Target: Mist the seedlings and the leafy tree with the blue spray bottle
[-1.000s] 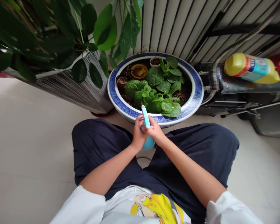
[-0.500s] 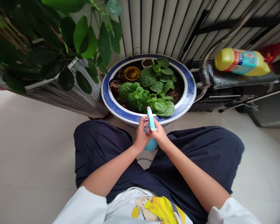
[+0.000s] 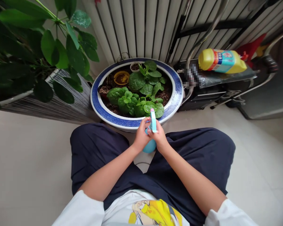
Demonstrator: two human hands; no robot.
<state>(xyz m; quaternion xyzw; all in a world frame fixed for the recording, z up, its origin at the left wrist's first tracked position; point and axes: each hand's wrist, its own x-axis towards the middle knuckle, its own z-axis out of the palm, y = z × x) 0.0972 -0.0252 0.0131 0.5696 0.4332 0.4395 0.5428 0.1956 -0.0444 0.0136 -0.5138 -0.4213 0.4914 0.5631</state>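
Large leafy plant (image 3: pixel 37 53) in striped planter at floor's far-left. Blue-rimmed bowl planter (image 3: pixel 176 94) with leafy greens (image 3: pixel 136 97) on floor, just ahead of knees. Yellow bottle (image 3: pixel 220 61) lying far-right. Left hand (image 3: pixel 141 136) and right hand (image 3: pixel 159 136), fingers wrapped around blue spray bottle (image 3: pixel 151 142), held upright at planter's near rim.

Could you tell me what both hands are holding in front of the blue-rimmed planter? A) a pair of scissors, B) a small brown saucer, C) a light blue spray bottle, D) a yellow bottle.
C: the left hand and right hand both grip a light blue spray bottle, its nozzle pointing toward the planter.
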